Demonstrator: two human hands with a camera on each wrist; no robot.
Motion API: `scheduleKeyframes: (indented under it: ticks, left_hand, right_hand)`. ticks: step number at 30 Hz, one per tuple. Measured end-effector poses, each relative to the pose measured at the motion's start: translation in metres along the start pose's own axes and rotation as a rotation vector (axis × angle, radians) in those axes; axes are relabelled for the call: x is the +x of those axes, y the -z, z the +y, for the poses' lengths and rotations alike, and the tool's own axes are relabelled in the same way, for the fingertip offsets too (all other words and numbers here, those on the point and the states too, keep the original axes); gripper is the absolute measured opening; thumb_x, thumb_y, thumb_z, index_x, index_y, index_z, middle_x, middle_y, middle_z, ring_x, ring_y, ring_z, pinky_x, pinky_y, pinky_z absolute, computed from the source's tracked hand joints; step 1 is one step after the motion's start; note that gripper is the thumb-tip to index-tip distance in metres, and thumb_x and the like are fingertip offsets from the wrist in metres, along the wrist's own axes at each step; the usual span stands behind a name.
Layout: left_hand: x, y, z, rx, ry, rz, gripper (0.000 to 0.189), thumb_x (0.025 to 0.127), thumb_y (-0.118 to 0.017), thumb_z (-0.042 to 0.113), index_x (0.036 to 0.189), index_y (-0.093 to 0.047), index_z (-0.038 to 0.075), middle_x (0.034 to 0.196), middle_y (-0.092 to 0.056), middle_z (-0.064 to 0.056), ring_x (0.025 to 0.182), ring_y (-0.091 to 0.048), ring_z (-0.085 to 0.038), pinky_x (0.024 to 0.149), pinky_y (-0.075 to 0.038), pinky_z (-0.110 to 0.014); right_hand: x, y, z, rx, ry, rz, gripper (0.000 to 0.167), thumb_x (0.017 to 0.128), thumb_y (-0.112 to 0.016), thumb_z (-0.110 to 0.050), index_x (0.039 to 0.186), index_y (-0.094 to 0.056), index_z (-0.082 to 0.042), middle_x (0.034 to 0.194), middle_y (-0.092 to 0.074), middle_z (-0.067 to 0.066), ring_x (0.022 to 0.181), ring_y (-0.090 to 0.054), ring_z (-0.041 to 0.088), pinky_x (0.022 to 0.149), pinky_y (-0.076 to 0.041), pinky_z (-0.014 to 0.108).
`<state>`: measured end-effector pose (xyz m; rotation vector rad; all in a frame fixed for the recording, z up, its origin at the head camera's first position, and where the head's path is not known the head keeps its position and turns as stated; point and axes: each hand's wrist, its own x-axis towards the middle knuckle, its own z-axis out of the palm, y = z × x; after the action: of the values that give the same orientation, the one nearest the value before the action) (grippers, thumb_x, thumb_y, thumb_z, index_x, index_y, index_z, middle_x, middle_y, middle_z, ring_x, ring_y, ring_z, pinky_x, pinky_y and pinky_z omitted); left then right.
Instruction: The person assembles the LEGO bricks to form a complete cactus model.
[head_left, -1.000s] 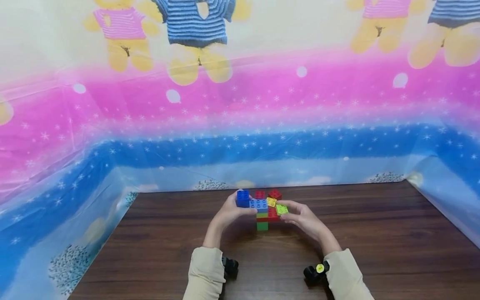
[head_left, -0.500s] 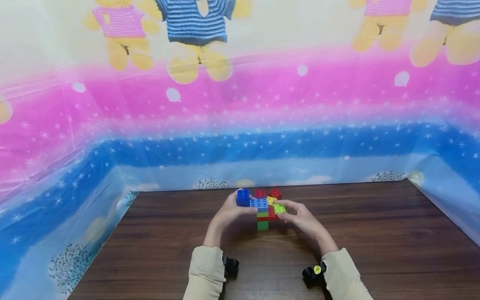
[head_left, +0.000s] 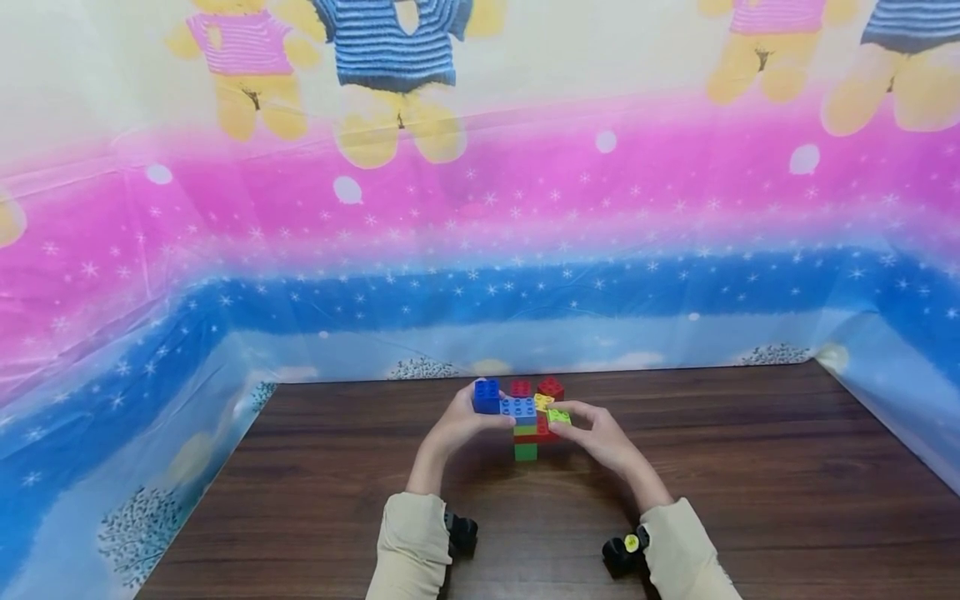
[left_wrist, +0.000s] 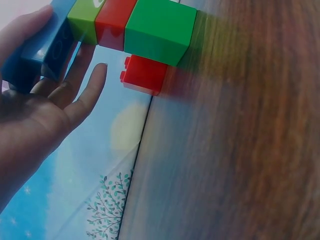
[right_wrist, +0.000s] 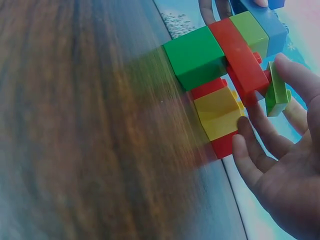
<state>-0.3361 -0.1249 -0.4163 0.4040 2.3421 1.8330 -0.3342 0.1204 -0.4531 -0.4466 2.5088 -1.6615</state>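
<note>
A stack of toy building bricks stands on the table, with a green brick (right_wrist: pixel 195 57) at the bottom. Above it come a long red brick (right_wrist: pixel 240 60), a lime brick (right_wrist: pixel 250 32) and a light blue brick (head_left: pixel 517 408). A dark blue brick (head_left: pixel 486 396) sits at the top left. The left hand (head_left: pixel 459 419) grips the blue bricks, thumb along the near side. Between thumb and fingers, the right hand (head_left: pixel 603 435) pinches a thin lime-green brick (right_wrist: pixel 276 95) over the red brick's right end, close against its studs.
Behind the stack, a yellow brick (right_wrist: pixel 220 112) bridges red bricks (head_left: pixel 551 388) on the wooden table (head_left: pixel 337 467). A printed cloth (head_left: pixel 480 292) hangs along the table's back edge and sides.
The right hand has brought the thin lime-green brick slightly left and down, over the red brick's end. The left hand has stayed in place on the blue bricks.
</note>
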Motion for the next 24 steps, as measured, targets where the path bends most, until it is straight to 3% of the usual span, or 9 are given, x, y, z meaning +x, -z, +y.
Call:
scheduleKeyframes:
  ticks: [7, 10, 14, 24]
  left_hand:
    - [0.0, 0.0, 0.001, 0.008, 0.008, -0.001, 0.056, 0.085, -0.074, 0.012, 0.13, -0.048, -0.006, 0.125, -0.061, -0.022, 0.114, -0.062, -0.031, 0.101, -0.051, -0.047]
    - [-0.001, 0.0, 0.001, 0.01, 0.012, 0.002, 0.057, 0.084, -0.074, 0.013, 0.131, -0.047, -0.005, 0.125, -0.061, -0.021, 0.115, -0.061, -0.031, 0.102, -0.05, -0.048]
    - [-0.001, 0.0, 0.001, 0.002, 0.022, 0.006, 0.057, 0.084, -0.074, 0.013, 0.132, -0.047, -0.004, 0.126, -0.06, -0.021, 0.115, -0.061, -0.031, 0.102, -0.05, -0.048]
    - [-0.001, 0.0, 0.0, 0.009, 0.029, 0.006, 0.06, 0.084, -0.075, 0.014, 0.134, -0.046, -0.004, 0.128, -0.059, -0.022, 0.118, -0.059, -0.034, 0.103, -0.048, -0.049]
  right_hand:
    - [0.001, -0.004, -0.001, 0.004, 0.012, 0.001, 0.041, 0.095, -0.063, -0.032, 0.13, -0.059, -0.013, 0.14, -0.054, 0.015, 0.136, -0.042, 0.037, 0.111, -0.028, 0.066]
    - [0.001, -0.006, -0.001, 0.037, 0.0, -0.006, 0.04, 0.095, -0.062, -0.032, 0.13, -0.058, -0.013, 0.138, -0.054, 0.016, 0.13, -0.049, 0.034, 0.108, -0.04, 0.057]
    - [0.002, -0.007, 0.0, 0.099, -0.009, -0.028, 0.041, 0.096, -0.062, -0.03, 0.13, -0.055, -0.01, 0.135, -0.054, 0.019, 0.116, -0.059, 0.028, 0.094, -0.055, 0.041]
    - [0.005, -0.011, 0.003, 0.204, -0.005, -0.069, 0.042, 0.096, -0.062, -0.025, 0.132, -0.051, -0.005, 0.135, -0.05, 0.023, 0.111, -0.06, 0.023, 0.091, -0.057, 0.036]
